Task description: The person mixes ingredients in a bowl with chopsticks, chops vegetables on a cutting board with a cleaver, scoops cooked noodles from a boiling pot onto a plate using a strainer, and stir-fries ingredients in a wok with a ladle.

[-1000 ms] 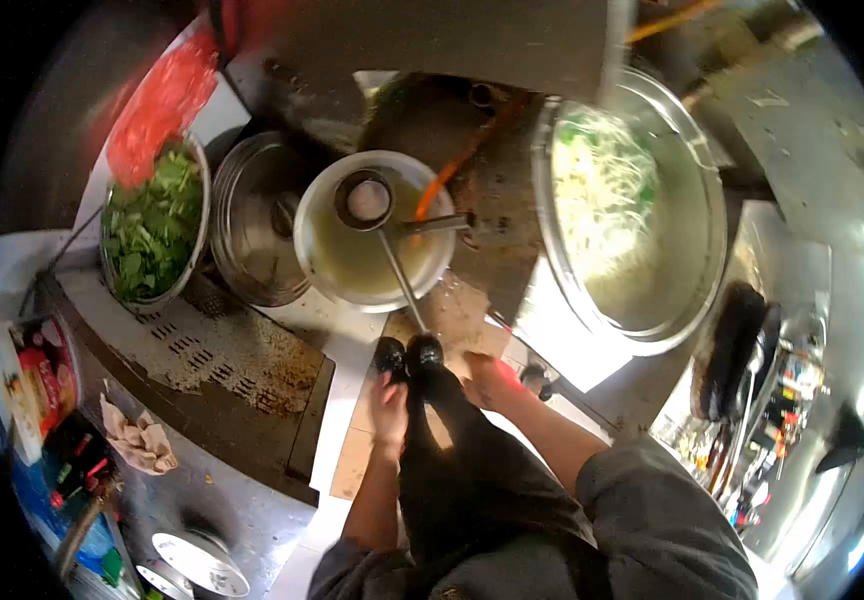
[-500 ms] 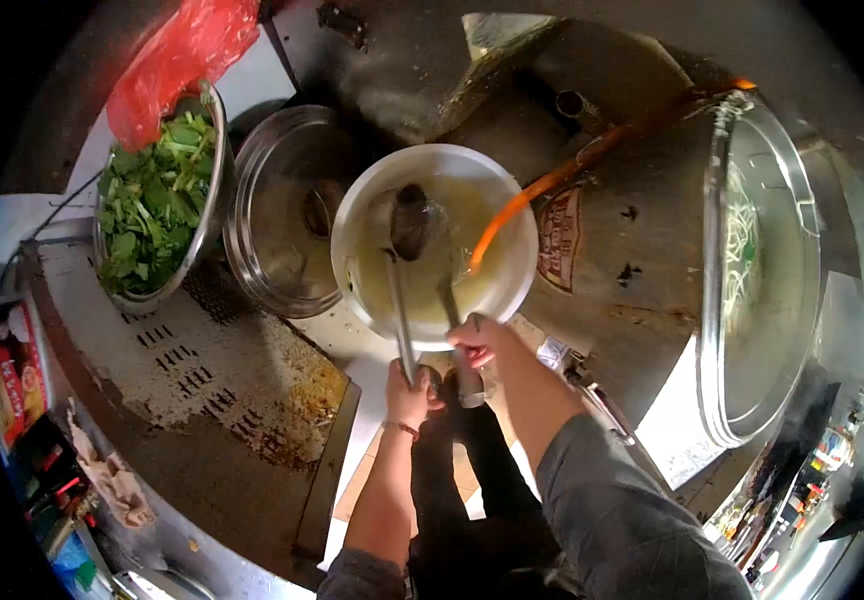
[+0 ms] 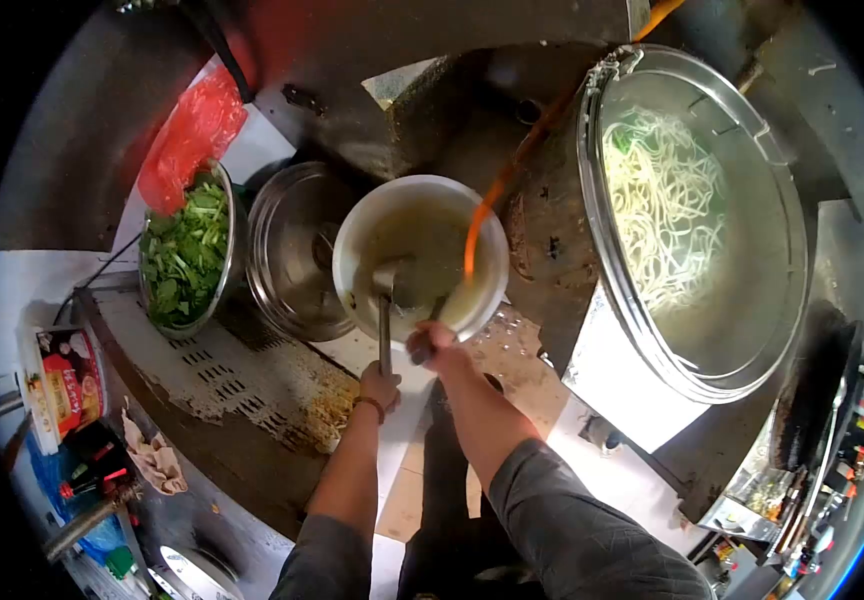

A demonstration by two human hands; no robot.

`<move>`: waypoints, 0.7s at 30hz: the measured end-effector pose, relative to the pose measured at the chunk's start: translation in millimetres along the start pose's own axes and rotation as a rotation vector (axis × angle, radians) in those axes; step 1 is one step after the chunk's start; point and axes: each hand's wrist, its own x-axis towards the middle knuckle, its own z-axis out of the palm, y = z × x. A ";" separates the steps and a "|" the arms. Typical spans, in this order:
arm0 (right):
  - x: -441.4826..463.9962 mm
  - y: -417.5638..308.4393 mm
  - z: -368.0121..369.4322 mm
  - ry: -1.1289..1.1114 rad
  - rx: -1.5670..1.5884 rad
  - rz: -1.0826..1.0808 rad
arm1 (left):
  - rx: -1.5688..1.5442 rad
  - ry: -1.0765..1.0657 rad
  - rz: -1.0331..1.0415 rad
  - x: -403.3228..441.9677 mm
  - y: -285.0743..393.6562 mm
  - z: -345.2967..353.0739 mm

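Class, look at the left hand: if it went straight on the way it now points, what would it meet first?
Beyond the ladle it grips, the left hand would likely meet the white bucket's near rim. Its height is unclear, so it might pass over.

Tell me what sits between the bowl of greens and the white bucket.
A round steel pot sits between the greens and the white bucket, as the head view shows.
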 end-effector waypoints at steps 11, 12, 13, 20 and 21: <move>-245.5 85.9 -87.0 0.372 -1.397 -0.681 | -1.023 -0.370 -0.319 -82.9 -13.9 -10.0; -288.2 89.7 -92.0 0.393 -1.560 -0.682 | -1.076 -0.417 -0.284 -87.3 -18.5 -10.4; -328.1 91.5 -104.0 0.344 -1.611 -0.787 | -1.138 -0.454 -0.246 -92.2 -24.2 -13.8; -576.9 137.7 -193.8 0.510 -1.662 -1.058 | -1.186 -0.701 -0.186 -153.4 -24.3 -61.9; -592.0 135.6 -199.9 0.560 -1.765 -1.463 | -1.236 -0.764 -0.193 -161.9 -21.8 -68.9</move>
